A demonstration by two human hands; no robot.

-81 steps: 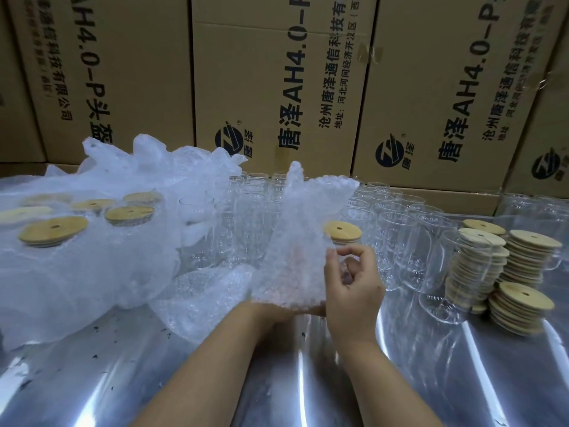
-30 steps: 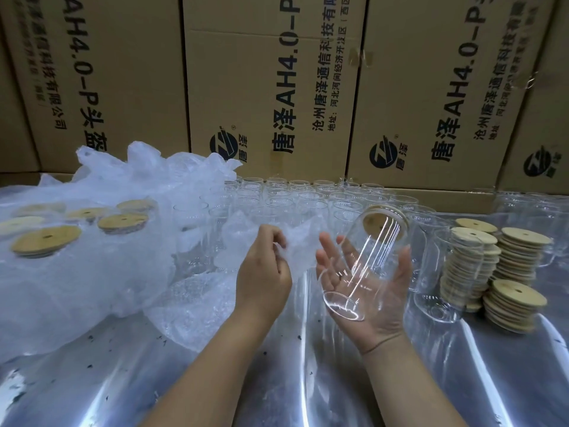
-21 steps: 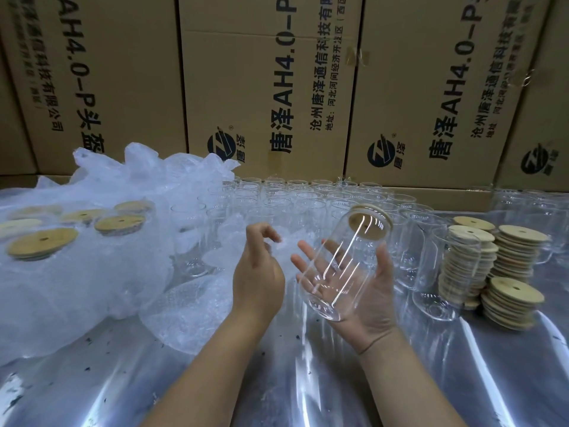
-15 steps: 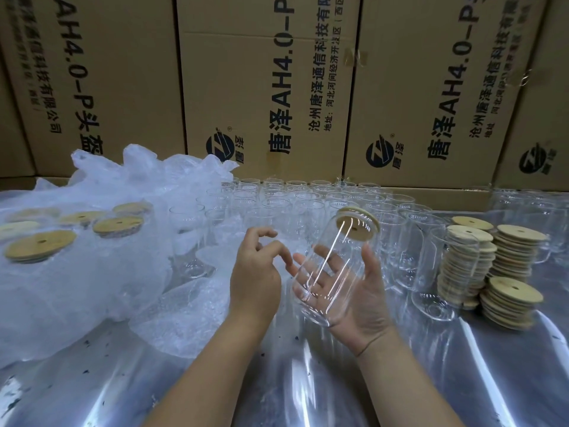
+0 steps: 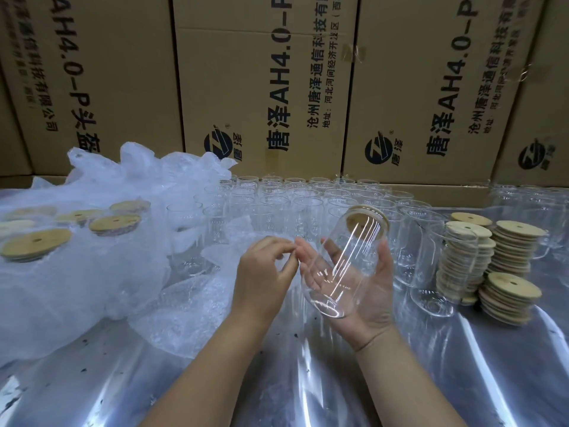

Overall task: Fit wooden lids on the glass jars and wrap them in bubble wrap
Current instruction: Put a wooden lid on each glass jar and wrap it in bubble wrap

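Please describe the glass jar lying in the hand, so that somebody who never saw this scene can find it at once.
Below the wall of cardboard boxes, rows of open glass jars stand upright on the table. In front of them the right hand lies palm up with one clear jar tilted across it. Alone among them, it is lifted and closed with a wooden lid.

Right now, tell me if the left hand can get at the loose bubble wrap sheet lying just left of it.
Probably yes: the bubble wrap sheet lies on the table close beside the left hand, with nothing standing between them.
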